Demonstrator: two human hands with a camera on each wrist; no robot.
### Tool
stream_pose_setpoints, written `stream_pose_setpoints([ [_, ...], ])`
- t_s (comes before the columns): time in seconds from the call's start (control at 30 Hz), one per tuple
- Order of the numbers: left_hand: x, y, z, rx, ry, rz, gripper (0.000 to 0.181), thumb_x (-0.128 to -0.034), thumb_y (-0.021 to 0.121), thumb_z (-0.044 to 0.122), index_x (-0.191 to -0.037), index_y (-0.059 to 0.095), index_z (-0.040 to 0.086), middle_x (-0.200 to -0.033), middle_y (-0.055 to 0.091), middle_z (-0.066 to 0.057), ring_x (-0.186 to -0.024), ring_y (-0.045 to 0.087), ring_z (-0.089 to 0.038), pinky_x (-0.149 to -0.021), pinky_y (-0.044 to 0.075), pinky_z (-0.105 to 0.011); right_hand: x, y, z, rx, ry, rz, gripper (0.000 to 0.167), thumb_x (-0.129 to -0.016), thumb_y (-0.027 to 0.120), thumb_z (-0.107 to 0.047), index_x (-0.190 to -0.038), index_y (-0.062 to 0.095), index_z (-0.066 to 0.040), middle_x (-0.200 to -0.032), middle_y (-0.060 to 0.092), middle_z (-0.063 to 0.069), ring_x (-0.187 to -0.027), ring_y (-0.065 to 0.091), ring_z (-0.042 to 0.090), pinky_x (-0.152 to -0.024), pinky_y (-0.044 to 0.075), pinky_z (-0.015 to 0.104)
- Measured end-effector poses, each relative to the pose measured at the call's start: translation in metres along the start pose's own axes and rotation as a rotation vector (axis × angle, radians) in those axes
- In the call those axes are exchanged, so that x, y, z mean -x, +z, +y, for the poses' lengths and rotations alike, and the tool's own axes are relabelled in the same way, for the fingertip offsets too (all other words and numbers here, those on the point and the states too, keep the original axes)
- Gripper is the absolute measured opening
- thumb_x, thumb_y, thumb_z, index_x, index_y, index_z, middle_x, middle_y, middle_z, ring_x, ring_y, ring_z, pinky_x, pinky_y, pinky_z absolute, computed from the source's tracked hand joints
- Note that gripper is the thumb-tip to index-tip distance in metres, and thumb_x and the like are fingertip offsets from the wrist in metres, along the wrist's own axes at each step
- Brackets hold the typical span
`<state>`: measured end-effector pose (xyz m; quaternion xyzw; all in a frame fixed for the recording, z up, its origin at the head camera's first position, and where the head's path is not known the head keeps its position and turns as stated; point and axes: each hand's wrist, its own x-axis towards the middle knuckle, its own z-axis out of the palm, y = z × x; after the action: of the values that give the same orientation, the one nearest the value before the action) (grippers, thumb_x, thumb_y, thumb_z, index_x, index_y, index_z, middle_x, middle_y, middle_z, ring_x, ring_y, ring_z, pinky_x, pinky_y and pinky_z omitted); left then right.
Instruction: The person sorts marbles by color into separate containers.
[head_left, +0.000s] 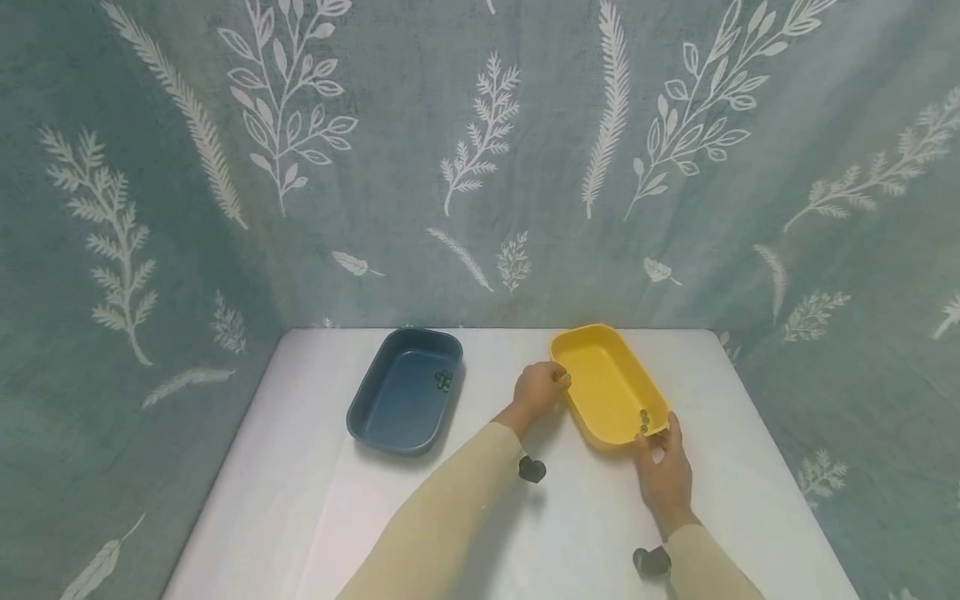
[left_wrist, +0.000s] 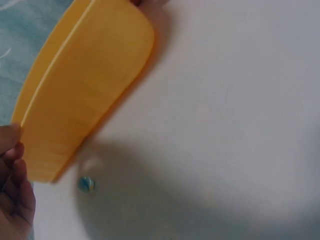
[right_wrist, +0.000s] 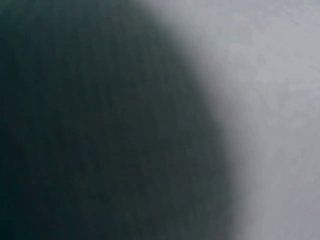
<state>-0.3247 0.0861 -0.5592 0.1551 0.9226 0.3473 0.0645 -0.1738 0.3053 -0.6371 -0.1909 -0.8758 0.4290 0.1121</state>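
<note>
A yellow tray (head_left: 600, 383) is at the right, with a few small green marbles (head_left: 644, 420) in its near right corner. My left hand (head_left: 537, 390) pinches the tray's left rim; in the left wrist view its curled fingers (left_wrist: 19, 175) are at the tray wall (left_wrist: 85, 85). With thumb and fingers, my right hand (head_left: 664, 475) grips the near right corner. On the white surface beside the tray, a glassy blue-green marble (left_wrist: 86, 184) shows in the left wrist view. The right wrist view holds only a dark blur and pale surface.
A dark blue tray (head_left: 397, 433) stands to the left, with several green marbles (head_left: 443, 381) near its right wall. Both trays sit on a white table (head_left: 315, 400). A green leaf-patterned cloth (head_left: 420, 275) encloses the back and sides.
</note>
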Motion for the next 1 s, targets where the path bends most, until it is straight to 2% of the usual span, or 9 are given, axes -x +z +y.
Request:
stream_pose_setpoints([
  [0.23, 0.001, 0.002, -0.002, -0.002, -0.006, -0.013, 0.025, -0.0925, 0.069, 0.025, -0.114, 0.071, 0.013, -0.097, 0.070, 0.002, -0.084, 0.063, -0.012, -0.076, 0.052, -0.027, 0.003, 0.001, -0.005, 0.013, 0.030, -0.004, 0.081, -0.098, 0.047, -0.054, -0.157, 0.000, -0.028, -0.150, 0.037, 0.022, -0.138, 0.031, 0.042, -0.111, 0.020, 0.061],
  [0.43, 0.009, 0.002, -0.010, 0.056, 0.087, 0.010, 0.024, -0.0950, 0.064, 0.020, -0.118, 0.066, 0.013, -0.092, 0.069, 0.004, -0.081, 0.062, -0.011, -0.072, 0.050, -0.025, 0.002, -0.001, -0.004, 0.010, 0.011, -0.003, 0.080, -0.098, 0.047, -0.053, -0.157, 0.000, -0.028, -0.150, 0.037, 0.022, -0.137, 0.032, 0.042, -0.111, 0.021, 0.060],
  [0.53, 0.013, 0.002, -0.016, 0.054, 0.106, 0.028, 0.025, -0.0950, 0.062, 0.019, -0.120, 0.065, 0.014, -0.092, 0.069, 0.004, -0.077, 0.061, -0.009, -0.069, 0.049, -0.023, 0.000, -0.003, -0.004, 0.007, 0.010, -0.003, 0.080, -0.098, 0.047, -0.053, -0.157, -0.001, -0.028, -0.150, 0.037, 0.022, -0.137, 0.032, 0.043, -0.111, 0.021, 0.060],
  [0.73, 0.024, -0.009, -0.038, 0.042, 0.066, 0.011, 0.024, -0.0951, 0.062, 0.020, -0.118, 0.066, 0.015, -0.095, 0.069, 0.003, -0.075, 0.060, -0.008, -0.066, 0.050, -0.023, -0.001, -0.002, -0.003, 0.010, 0.015, 0.006, 0.079, -0.098, 0.047, -0.052, -0.157, 0.000, -0.028, -0.149, 0.038, 0.021, -0.137, 0.033, 0.042, -0.111, 0.022, 0.060],
  [0.9, 0.035, -0.021, -0.058, 0.027, 0.036, 0.009, 0.020, -0.0946, 0.062, 0.020, -0.114, 0.068, 0.016, -0.096, 0.069, 0.003, -0.080, 0.061, -0.011, -0.073, 0.052, -0.028, 0.000, -0.002, -0.003, 0.009, -0.016, 0.009, 0.080, -0.098, 0.048, -0.052, -0.157, 0.002, -0.026, -0.148, 0.039, 0.023, -0.135, 0.034, 0.044, -0.110, 0.022, 0.061],
  [1.0, 0.040, -0.028, -0.067, 0.005, 0.033, -0.012, 0.019, -0.0940, 0.063, 0.020, -0.112, 0.068, 0.017, -0.095, 0.068, 0.006, -0.081, 0.061, -0.010, -0.075, 0.052, -0.027, -0.001, -0.002, -0.004, 0.009, -0.006, 0.005, 0.080, -0.098, 0.047, -0.054, -0.157, 0.001, -0.026, -0.148, 0.040, 0.023, -0.135, 0.034, 0.044, -0.110, 0.022, 0.062],
])
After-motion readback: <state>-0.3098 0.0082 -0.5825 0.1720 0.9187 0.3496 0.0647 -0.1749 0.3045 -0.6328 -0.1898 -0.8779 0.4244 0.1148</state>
